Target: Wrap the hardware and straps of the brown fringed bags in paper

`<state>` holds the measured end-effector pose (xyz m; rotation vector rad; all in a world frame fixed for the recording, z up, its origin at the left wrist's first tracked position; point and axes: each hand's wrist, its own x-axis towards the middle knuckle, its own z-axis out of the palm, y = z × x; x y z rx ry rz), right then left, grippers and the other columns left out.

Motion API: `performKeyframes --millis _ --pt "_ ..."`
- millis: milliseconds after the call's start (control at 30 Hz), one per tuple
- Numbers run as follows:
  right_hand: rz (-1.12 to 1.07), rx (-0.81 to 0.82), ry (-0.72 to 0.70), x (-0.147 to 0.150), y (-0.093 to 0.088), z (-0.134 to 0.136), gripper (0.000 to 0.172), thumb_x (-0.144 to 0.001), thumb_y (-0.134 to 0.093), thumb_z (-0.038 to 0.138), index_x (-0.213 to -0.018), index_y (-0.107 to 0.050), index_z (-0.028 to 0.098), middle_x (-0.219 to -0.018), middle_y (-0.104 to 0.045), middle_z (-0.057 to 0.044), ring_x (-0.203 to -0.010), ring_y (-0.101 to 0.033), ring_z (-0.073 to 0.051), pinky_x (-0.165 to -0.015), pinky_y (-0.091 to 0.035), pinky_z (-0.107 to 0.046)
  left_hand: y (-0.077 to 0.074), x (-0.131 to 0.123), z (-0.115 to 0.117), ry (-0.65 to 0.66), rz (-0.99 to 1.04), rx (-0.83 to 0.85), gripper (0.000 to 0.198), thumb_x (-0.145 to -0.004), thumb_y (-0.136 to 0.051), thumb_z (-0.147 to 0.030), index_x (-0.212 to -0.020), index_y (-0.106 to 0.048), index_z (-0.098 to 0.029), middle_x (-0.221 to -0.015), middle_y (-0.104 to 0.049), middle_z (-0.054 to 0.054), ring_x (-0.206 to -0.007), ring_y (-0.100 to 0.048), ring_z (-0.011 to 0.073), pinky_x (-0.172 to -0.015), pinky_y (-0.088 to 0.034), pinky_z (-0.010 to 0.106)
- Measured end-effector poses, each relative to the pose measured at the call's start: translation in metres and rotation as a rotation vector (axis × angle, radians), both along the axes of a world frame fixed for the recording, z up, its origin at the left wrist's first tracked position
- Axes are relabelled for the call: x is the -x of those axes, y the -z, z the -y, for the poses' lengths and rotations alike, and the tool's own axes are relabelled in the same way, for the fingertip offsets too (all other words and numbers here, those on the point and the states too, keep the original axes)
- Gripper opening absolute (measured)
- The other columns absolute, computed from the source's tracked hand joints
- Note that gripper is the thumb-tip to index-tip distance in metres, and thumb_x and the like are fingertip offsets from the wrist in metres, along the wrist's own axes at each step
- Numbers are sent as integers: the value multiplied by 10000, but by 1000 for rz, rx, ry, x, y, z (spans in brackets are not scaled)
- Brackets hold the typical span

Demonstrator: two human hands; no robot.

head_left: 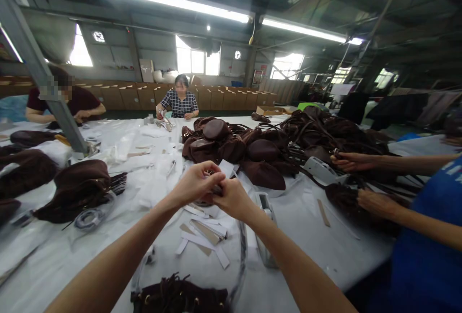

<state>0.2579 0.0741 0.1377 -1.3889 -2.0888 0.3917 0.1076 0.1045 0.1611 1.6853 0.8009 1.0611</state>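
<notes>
Taking the meeting point of the hands as the dial's centre, the left hand [195,183] is coming in from seven o'clock and the right hand [234,198] from five. Both are curling their fingers inward, thumbs and fingertips pressing together and pinching a small dark piece [216,189]. It is sitting right at the centre, between the fingertips, and the fingers are hiding most of it, so I cannot tell what it is.

Just below, at six o'clock, white and tan card strips [205,236] are lying scattered on the white-covered table [299,260]. Farther down, toward half past six, a dark brown fringed bag [180,298] with gold eyelets is resting at the near edge of view. A pale tape dispenser [267,250] is standing at four o'clock, beside the right forearm. At one to two o'clock, beyond the hands, a heap of brown bags [263,151] is spreading. Another brown bag [77,188] is lying at nine o'clock. A co-worker in a checked shirt [180,103] is sitting at eleven o'clock; another, in blue [429,250], is working among the straps at three.
</notes>
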Motion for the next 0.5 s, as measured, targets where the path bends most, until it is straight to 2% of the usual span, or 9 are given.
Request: performKeyframes --millis 33,100,167,200,267,333,400,500 --pt "-92 18 -12 1 -2 -1 303 -782 -666 453 -814 -676 152 -710 -684 -16 -638 -607 -155 -534 -383 -211 3 -3 0 -68 136 47 271 -704 -696 -431 -712 -586 -184 -560 -557 -41 -485 -508 101 -456 -367 187" --pt "-233 63 -60 4 3 -1 380 -831 -588 506 -869 -665 136 -737 -676 -10 -657 -602 -144 -547 -405 -203 19 -7 -1 -193 337 176 387 -754 -590 -568 -736 -533 -186 -497 -450 -79 -392 -403 69 -397 -307 174" --pt "-256 116 -91 4 16 3 402 -886 -505 504 -926 -663 136 -784 -685 -18 -697 -618 -148 -577 -428 -205 41 -5 0 -228 361 288 475 -786 -458 -662 -749 -508 -191 -450 -377 -104 -338 -318 58 -360 -250 170" --pt "-198 137 -89 3 25 5 393 -900 -489 488 -929 -669 140 -785 -690 -25 -705 -626 -154 -583 -431 -211 51 -2 0 -200 318 325 479 -781 -462 -664 -754 -518 -190 -434 -379 -107 -328 -313 59 -351 -235 169" --pt "-5 167 -74 1 43 9 329 -878 -545 440 -899 -691 147 -747 -696 -42 -698 -635 -176 -584 -426 -229 65 4 1 -104 209 356 396 -701 -653 -560 -734 -568 -174 -416 -446 -94 -331 -360 66 -347 -231 167" --pt "139 172 -69 1 55 11 259 -795 -663 390 -899 -706 156 -760 -705 -59 -718 -638 -200 -606 -422 -248 70 10 2 -6 120 365 311 -553 -827 -339 -684 -615 -154 -421 -530 -66 -365 -438 82 -362 -262 165" --pt "160 170 -74 3 61 9 292 -731 -730 385 -919 -709 163 -804 -709 -67 -741 -634 -204 -626 -418 -251 68 11 2 55 72 375 283 -495 -855 -212 -663 -637 -144 -456 -591 -43 -416 -499 93 -396 -311 157" --pt "80 165 -50 9 65 2 359 -712 -731 477 -858 -700 150 -707 -673 -28 -646 -591 -163 -570 -385 -225 70 8 -2 -4 196 470 284 -538 -844 -226 -705 -633 -140 -499 -612 -41 -428 -508 83 -397 -312 147"
